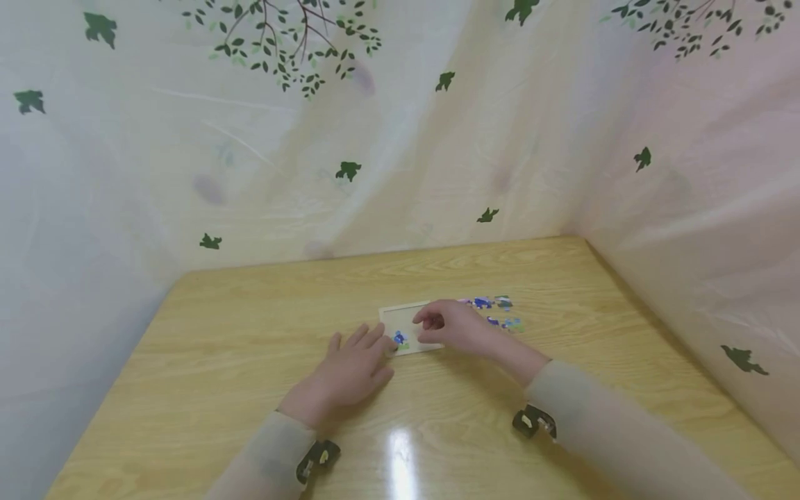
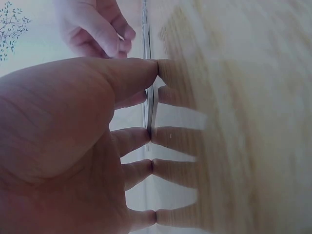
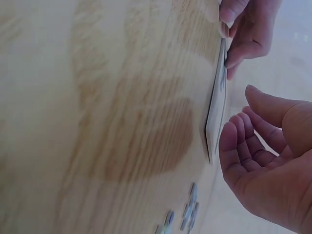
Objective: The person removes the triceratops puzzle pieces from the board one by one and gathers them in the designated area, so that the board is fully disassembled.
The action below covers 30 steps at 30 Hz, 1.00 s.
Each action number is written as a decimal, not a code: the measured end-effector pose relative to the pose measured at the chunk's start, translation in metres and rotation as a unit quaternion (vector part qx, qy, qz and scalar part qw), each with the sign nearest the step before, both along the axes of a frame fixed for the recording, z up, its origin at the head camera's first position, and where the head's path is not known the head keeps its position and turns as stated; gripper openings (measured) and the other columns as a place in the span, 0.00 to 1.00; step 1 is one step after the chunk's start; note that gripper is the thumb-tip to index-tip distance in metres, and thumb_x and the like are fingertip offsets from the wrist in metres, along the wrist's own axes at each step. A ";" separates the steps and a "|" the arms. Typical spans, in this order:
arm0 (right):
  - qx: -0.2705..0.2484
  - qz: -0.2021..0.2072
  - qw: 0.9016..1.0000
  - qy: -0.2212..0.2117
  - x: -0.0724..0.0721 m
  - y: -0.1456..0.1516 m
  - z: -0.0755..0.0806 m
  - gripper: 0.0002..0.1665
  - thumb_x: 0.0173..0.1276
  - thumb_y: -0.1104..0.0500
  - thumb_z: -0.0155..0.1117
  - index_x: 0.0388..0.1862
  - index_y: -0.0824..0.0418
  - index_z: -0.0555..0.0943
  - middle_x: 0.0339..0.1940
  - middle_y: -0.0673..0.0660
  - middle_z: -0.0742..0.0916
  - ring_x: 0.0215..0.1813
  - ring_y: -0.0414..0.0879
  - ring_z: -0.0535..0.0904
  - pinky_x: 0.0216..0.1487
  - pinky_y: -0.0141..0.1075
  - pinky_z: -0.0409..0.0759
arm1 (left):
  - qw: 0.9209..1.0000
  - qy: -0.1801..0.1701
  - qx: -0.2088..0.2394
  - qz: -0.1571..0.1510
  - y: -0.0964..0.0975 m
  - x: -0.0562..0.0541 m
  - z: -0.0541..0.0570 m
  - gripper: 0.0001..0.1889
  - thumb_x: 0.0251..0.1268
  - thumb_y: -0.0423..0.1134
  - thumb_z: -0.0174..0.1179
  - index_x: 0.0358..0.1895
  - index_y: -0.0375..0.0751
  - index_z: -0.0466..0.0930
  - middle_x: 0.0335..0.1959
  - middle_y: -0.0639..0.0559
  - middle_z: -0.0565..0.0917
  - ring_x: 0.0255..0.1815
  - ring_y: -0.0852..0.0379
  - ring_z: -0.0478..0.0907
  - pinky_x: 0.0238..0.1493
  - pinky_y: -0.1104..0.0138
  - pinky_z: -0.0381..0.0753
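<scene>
A shallow white puzzle tray [image 1: 397, 319] lies on the table, with joined blue and green jigsaw pieces [image 1: 401, 339] in its near left corner. My left hand [image 1: 353, 371] rests there with fingers spread; its fingertips touch the tray's edge and the tabletop. Above the tray's right half hovers my right hand [image 1: 453, 328], its fingers loosely bent. In the right wrist view a gap shows between thumb and fingers, with nothing held in it. Several loose jigsaw pieces [image 1: 481, 303] lie just right of the tray, partly hidden by the right hand.
The wooden table [image 1: 262, 326] extends around the tray on all sides. A pale curtain [image 1: 281, 173] printed with leaves and birds hangs along its back and sides. Each sleeve carries a dark wrist device, one of them on the right cuff [image 1: 534, 421].
</scene>
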State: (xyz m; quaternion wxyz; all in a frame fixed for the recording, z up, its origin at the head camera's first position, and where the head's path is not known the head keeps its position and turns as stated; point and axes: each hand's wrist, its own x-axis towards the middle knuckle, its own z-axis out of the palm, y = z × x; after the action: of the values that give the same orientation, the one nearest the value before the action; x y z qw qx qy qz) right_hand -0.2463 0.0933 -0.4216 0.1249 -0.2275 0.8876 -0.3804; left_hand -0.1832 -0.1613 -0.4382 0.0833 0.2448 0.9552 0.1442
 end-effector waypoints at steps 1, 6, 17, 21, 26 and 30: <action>0.000 0.001 1.000 -0.001 -0.001 -0.003 -0.001 0.17 0.76 0.62 0.77 0.60 0.64 0.89 0.44 0.49 0.90 0.48 0.42 0.84 0.58 0.43 0.85 | 1.000 0.002 -0.001 0.000 0.000 0.000 -0.001 0.22 0.88 0.50 0.58 0.76 0.49 0.76 0.88 0.39 0.63 0.88 0.31 0.55 0.79 0.21 0.49; -0.002 0.005 1.000 -0.011 -0.005 -0.015 -0.006 0.18 0.76 0.62 0.77 0.62 0.64 0.89 0.46 0.51 0.90 0.50 0.43 0.85 0.61 0.44 0.85 | 1.000 0.010 -0.001 -0.004 0.000 0.000 -0.002 0.21 0.87 0.49 0.58 0.75 0.49 0.77 0.88 0.39 0.64 0.88 0.31 0.56 0.78 0.20 0.50; 0.020 0.007 1.000 -0.009 -0.005 -0.025 -0.013 0.22 0.71 0.61 0.80 0.62 0.62 0.89 0.46 0.48 0.89 0.49 0.42 0.83 0.59 0.42 0.85 | 1.000 0.005 0.001 -0.005 -0.001 0.000 -0.001 0.22 0.88 0.50 0.57 0.76 0.49 0.75 0.88 0.39 0.62 0.88 0.31 0.55 0.78 0.20 0.49; 0.034 0.016 0.999 0.004 -0.006 -0.027 -0.016 0.21 0.71 0.60 0.80 0.61 0.61 0.90 0.44 0.47 0.89 0.47 0.41 0.82 0.58 0.41 0.84 | 1.000 0.009 0.003 -0.007 -0.001 0.001 -0.001 0.22 0.88 0.49 0.57 0.76 0.48 0.75 0.88 0.38 0.63 0.88 0.30 0.56 0.78 0.19 0.50; 0.048 0.019 0.999 0.012 -0.007 -0.029 -0.017 0.19 0.72 0.60 0.80 0.59 0.60 0.90 0.41 0.46 0.87 0.45 0.40 0.81 0.54 0.40 0.83 | 1.000 0.009 0.004 -0.008 -0.001 0.001 -0.002 0.22 0.88 0.49 0.57 0.75 0.49 0.75 0.88 0.38 0.63 0.88 0.30 0.55 0.78 0.19 0.50; 0.059 0.021 0.998 0.019 -0.007 -0.031 -0.017 0.18 0.72 0.61 0.79 0.58 0.60 0.90 0.40 0.47 0.86 0.44 0.41 0.80 0.53 0.40 0.83 | 1.000 0.008 0.005 -0.007 0.000 0.001 -0.002 0.23 0.88 0.50 0.57 0.77 0.49 0.74 0.88 0.38 0.62 0.88 0.30 0.55 0.78 0.19 0.49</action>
State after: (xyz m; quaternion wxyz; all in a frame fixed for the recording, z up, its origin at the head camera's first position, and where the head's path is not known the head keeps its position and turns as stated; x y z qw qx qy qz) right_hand -0.2531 0.0628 -0.4386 0.1293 -0.2453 0.9057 -0.3208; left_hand -0.1819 -0.1616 -0.4405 0.0755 0.2530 0.9534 0.1459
